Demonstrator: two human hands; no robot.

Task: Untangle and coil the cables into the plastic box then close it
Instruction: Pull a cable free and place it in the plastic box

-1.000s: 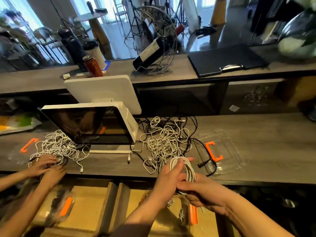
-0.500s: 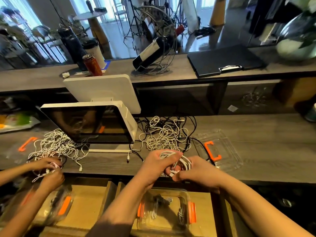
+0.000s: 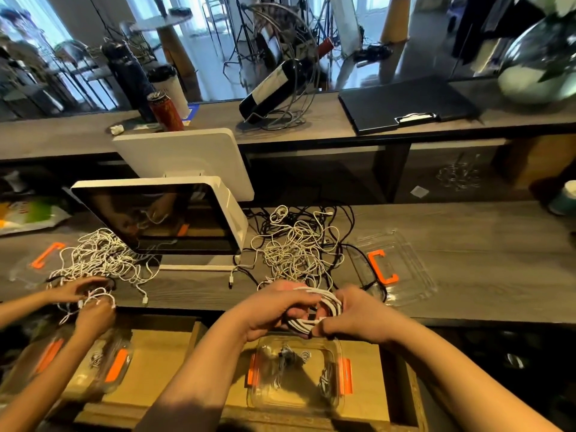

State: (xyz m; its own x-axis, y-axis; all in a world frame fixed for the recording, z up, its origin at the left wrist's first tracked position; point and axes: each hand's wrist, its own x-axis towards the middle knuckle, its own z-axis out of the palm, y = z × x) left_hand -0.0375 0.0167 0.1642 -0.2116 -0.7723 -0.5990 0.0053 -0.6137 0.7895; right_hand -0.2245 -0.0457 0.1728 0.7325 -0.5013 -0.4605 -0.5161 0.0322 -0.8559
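Note:
My left hand and my right hand both grip a coiled white cable, held flat just above the front edge of the counter. Directly below the coil stands the clear plastic box with orange side clips, open, with a few coiled cables inside. Behind my hands lies a tangle of white and black cables on the counter. The box's clear lid with an orange clip rests to the right of the tangle.
A white point-of-sale screen stands left of the tangle. At far left another person's hands work on a second white cable pile above another clear box. A wine bottle in a wire rack sits on the upper shelf.
The coil was upright in my hands a second ago; both hands have turned it flat and lowered it toward the open box. The other person's hands keep working their cables.

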